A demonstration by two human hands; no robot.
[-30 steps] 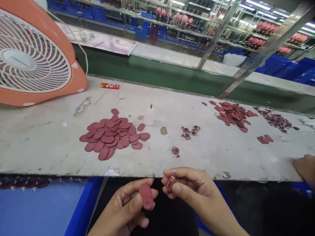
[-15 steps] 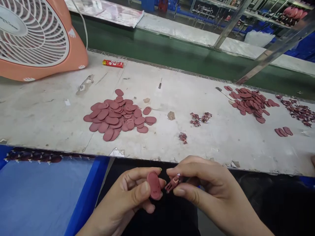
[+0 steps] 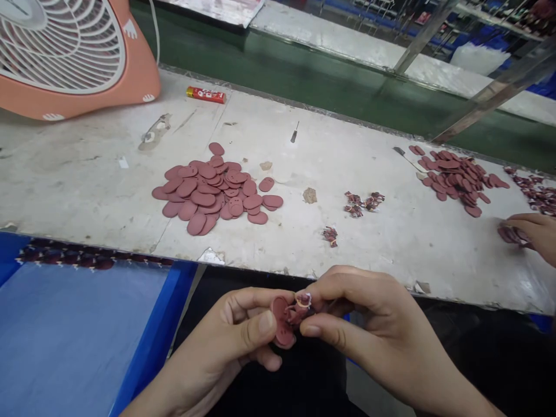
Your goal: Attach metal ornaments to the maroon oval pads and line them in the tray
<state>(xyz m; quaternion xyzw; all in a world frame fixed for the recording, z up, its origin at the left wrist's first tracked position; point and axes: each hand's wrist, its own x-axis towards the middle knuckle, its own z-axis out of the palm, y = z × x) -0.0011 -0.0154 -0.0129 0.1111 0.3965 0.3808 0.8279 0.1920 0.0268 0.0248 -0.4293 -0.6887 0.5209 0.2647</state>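
Observation:
My left hand (image 3: 247, 333) pinches a reddish-brown oval base (image 3: 282, 336) between thumb and fingers, its flat face turned toward me. Between the thumb and forefinger of my right hand (image 3: 354, 318) is a small painted horse-and-rider figurine (image 3: 300, 308) in the same brown, with light details on top. The figurine's lower side overlaps the face of the base; whether its feet sit in the base's holes I cannot tell. On the table ahead lie a pile of oval bases (image 3: 208, 194), a single figurine (image 3: 330, 236) and a small group of figurines (image 3: 364, 202).
An orange fan (image 3: 134, 69) stands at the back left, near a red glue tube (image 3: 206, 95). Lower left is a blue tray (image 3: 78, 336) with finished-looking pieces along its edge. At right lie more bases (image 3: 456, 176) and figurines (image 3: 536, 191), with another person's hand (image 3: 534, 231) there.
My right hand has brought the figurine left against the oval base, closing the gap between them. Another person's hand has come in at the right, over the few separate bases. The view has shifted slightly.

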